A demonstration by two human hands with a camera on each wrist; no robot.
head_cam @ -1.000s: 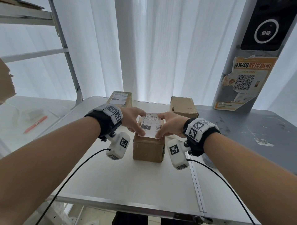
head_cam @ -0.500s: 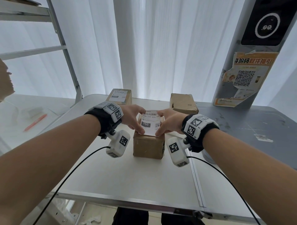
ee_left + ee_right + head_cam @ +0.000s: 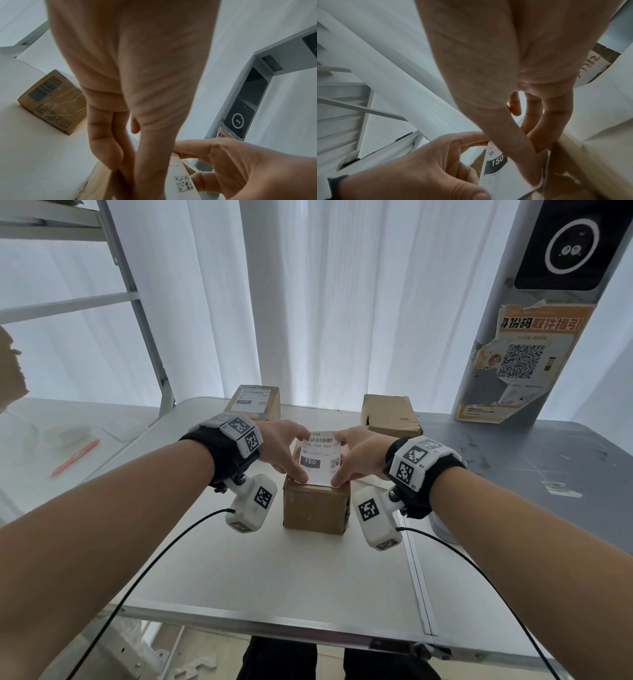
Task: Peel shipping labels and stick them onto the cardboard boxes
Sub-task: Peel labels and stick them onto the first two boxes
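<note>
Lowered since the earlier frames, the shipping label (image 3: 319, 457) is now held closer to the top of the near cardboard box (image 3: 315, 506), its lower edge at the box's front top edge, its upper part still raised off the cardboard. The label is pinched along its left edge by the left hand (image 3: 281, 449), thumb low and forefinger at the top corner. The right edge is pinched the same way by the right hand (image 3: 360, 455); fingers (image 3: 532, 136) are seen curled behind the paper in the right wrist view. Printed "150" and a QR code are legible. The box stands mid-table (image 3: 274, 577). Behind it, two further boxes are noted: a labelled box (image 3: 252, 402) back left, an unlabelled box (image 3: 390, 414) back right. A grey kiosk post (image 3: 534, 313) with an orange notice is seen right, white curtains (image 3: 308, 296) behind.
</note>
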